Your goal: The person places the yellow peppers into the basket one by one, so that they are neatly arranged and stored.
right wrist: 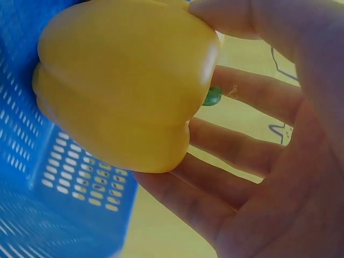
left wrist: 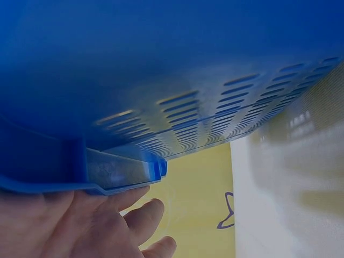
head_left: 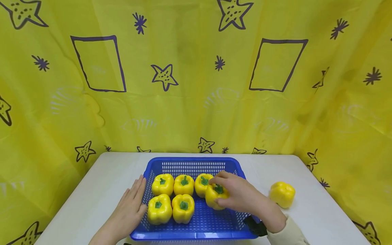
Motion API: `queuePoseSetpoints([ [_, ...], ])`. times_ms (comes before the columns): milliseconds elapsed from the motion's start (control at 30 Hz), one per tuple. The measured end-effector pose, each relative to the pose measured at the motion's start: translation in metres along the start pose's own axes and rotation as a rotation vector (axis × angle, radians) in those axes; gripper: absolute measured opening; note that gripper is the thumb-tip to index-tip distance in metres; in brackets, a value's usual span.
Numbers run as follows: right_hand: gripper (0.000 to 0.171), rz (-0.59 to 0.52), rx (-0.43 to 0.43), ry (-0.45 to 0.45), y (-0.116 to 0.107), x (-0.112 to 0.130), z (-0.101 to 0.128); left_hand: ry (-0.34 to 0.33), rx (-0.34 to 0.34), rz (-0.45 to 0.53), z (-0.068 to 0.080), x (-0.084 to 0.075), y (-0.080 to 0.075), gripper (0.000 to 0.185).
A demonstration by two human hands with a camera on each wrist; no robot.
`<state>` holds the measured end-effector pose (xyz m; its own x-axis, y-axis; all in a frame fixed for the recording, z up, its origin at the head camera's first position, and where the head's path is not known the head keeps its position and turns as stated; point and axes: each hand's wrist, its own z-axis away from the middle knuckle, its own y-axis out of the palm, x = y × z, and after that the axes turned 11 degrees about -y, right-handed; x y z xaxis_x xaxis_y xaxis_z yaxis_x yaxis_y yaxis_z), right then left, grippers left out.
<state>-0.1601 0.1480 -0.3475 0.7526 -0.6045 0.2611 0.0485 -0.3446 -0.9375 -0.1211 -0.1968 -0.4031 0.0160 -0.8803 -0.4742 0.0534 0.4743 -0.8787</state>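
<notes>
Two hands work at the blue basket (head_left: 196, 163), which stands on the white table (head_left: 101, 183) before a yellow curtain (head_left: 190, 85) printed with stars and squares. Nearest of all, the left hand (head_left: 130, 207) lies flat against the basket's left wall, fingers straight and together, gripping nothing; the left wrist view shows those fingers (left wrist: 134, 215) just under the basket's rim. At the basket's right side the right hand (head_left: 240, 195) reaches over the wall and holds one yellow pepper (head_left: 215, 195) from above, thumb and fingers curled round it; the right wrist view shows that pepper (right wrist: 126, 80) pressed between the thumb and the spread fingers (right wrist: 242, 150), with the slotted blue wall behind it. Whether it rests on the basket floor or is lifted just off it cannot be told. Counted, seven yellow peppers are in sight, each of those in the basket with a green stem upward: five stand free inside the basket, three in the far row (head_left: 183, 184) and two in the near row (head_left: 171, 208); the held one is the sixth, in line with the near row, at its right; the seventh pepper (head_left: 282, 194) sits on the table to the right of the basket, well apart from its wall.
</notes>
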Motion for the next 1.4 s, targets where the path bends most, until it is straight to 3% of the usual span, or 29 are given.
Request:
queuePoseSetpoints([
  [200, 0.043, -0.036, 0.010, -0.032, 0.008, 0.002, -0.001, -0.004, 0.012, -0.008, -0.001, -0.002, -0.001, 0.072],
  [667, 0.046, -0.183, 0.150, -0.023, 0.021, 0.003, -0.013, -0.002, 0.006, -0.010, -0.001, -0.003, -0.001, 0.071],
  [1033, 0.040, -0.158, 0.186, -0.039, 0.026, 0.002, -0.016, 0.016, -0.023, -0.004, 0.000, -0.002, 0.000, 0.070],
  [1400, 0.029, -0.143, 0.185, -0.105, 0.030, 0.004, -0.021, -0.010, 0.025, -0.017, -0.001, 0.001, -0.002, 0.072],
])
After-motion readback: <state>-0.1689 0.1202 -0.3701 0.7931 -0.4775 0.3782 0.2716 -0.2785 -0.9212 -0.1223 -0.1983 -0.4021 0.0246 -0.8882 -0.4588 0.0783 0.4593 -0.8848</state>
